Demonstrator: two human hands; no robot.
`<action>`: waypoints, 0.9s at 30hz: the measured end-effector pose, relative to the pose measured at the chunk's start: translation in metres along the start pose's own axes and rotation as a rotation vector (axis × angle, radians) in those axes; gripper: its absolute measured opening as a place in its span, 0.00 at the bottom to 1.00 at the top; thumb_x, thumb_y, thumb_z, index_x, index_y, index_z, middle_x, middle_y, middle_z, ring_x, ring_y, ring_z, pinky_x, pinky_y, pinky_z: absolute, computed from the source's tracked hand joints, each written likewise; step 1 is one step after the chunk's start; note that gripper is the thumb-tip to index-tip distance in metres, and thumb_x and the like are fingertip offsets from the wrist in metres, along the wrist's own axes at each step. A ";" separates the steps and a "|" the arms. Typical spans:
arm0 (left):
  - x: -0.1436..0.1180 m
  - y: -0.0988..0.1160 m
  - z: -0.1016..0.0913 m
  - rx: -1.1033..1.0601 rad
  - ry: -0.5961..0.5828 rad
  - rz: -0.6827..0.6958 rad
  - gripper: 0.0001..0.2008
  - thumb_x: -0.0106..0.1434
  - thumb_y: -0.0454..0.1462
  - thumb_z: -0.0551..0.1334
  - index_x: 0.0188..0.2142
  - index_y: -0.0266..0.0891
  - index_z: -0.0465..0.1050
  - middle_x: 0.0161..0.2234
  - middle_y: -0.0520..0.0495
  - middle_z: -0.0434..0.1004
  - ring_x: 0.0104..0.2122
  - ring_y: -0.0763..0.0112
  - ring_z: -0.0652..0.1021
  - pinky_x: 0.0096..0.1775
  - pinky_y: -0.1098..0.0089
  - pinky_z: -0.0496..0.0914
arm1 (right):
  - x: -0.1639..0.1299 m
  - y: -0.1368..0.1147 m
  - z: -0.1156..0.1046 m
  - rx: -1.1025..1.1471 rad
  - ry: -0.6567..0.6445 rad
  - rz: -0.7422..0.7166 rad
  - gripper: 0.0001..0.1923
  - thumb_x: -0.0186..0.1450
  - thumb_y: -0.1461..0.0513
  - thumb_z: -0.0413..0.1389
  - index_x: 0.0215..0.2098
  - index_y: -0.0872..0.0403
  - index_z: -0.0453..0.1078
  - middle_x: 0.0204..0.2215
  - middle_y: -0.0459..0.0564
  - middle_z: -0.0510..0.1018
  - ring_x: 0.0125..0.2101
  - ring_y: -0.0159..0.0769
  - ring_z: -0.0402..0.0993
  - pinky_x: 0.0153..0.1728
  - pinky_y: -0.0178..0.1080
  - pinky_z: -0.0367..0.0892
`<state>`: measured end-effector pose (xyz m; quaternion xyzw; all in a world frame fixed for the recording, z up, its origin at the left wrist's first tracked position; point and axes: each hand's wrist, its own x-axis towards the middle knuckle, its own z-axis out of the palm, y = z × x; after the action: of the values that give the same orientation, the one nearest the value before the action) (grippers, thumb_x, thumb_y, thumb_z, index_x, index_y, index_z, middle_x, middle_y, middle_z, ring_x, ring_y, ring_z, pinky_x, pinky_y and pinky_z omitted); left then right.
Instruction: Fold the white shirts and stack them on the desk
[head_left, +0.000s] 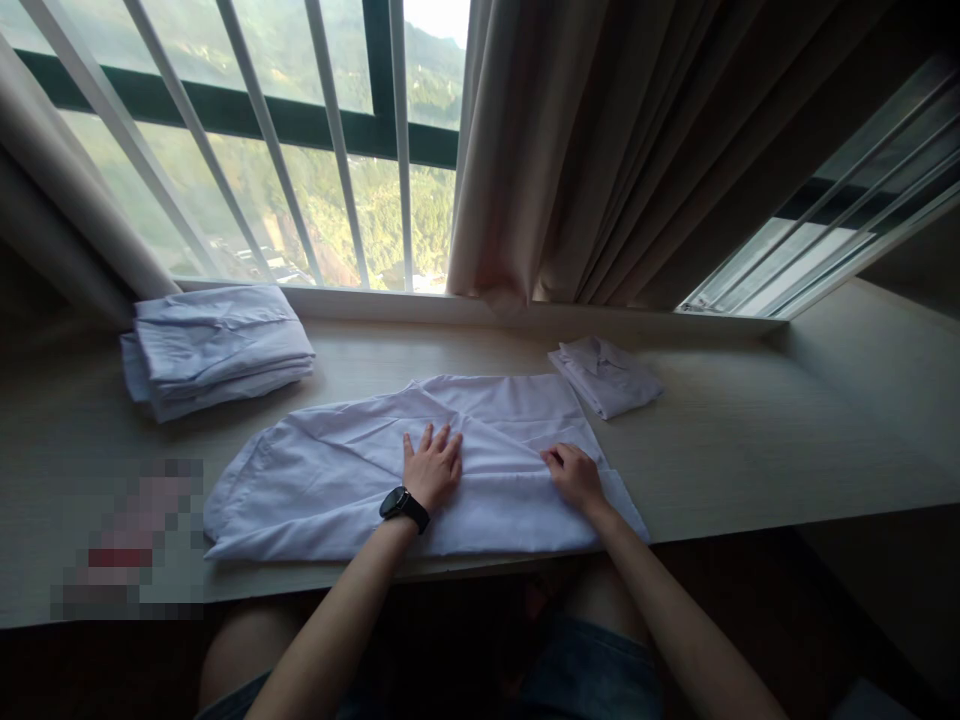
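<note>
White shirt [360, 470] spread flat near the front edge of the wooden ledge [750, 440], roughly midway along it, partly folded with creases running across. Thin, light cloth by the look of it: soft, limp, no stiffness to hold a shape, likely to slide a little on the smooth wood and to wrinkle if dragged. Best taken at a folded edge or a corner, pinched between thumb and fingers, with the other palm pinning the body down.

Left hand [433, 468], black watch [403, 505] on the wrist, laid flat on the middle of the shirt, fingers straight and slightly apart, pressing. Right hand [574, 475] on the shirt's right part, fingers curled together onto a crease; whether actually pinching the cloth or only pushing on it, cannot tell.

Toward the back left corner, a stack of folded shirts [214, 350], well apart. Toward the back edge on the right, one small folded shirt [606, 375], just beside the spread one's far corner. Blurred patch [127, 540] at the front left.

Behind: barred window [300, 150] over green hills, beige curtain [615, 150] hanging to the ledge, second window [840, 220] at right. Dim light indoors.
</note>
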<state>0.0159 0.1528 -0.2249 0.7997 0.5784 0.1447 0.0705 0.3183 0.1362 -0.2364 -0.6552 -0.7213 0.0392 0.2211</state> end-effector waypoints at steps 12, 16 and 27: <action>-0.002 0.000 0.002 0.024 0.114 0.016 0.22 0.68 0.42 0.53 0.60 0.47 0.69 0.61 0.40 0.70 0.64 0.50 0.63 0.66 0.39 0.45 | 0.063 0.016 0.002 -0.208 -0.056 -0.072 0.09 0.69 0.59 0.54 0.40 0.54 0.75 0.39 0.53 0.80 0.44 0.40 0.72 0.48 0.38 0.63; 0.000 -0.001 0.003 0.022 0.066 0.067 0.24 0.70 0.45 0.52 0.64 0.53 0.64 0.67 0.46 0.61 0.68 0.48 0.56 0.66 0.35 0.42 | 0.153 0.030 -0.002 -0.320 -0.236 -0.100 0.27 0.61 0.68 0.57 0.59 0.57 0.69 0.57 0.57 0.73 0.57 0.41 0.66 0.58 0.39 0.59; 0.003 -0.003 0.008 0.034 0.043 0.111 0.25 0.70 0.45 0.51 0.65 0.50 0.64 0.67 0.48 0.62 0.69 0.54 0.56 0.68 0.48 0.49 | 0.239 0.037 -0.019 -0.471 -0.454 -0.114 0.10 0.53 0.64 0.66 0.35 0.55 0.80 0.38 0.57 0.81 0.47 0.47 0.73 0.54 0.47 0.61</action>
<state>0.0162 0.1573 -0.2329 0.8283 0.5370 0.1558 0.0363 0.3494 0.3669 -0.1680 -0.6213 -0.7770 0.0039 -0.1008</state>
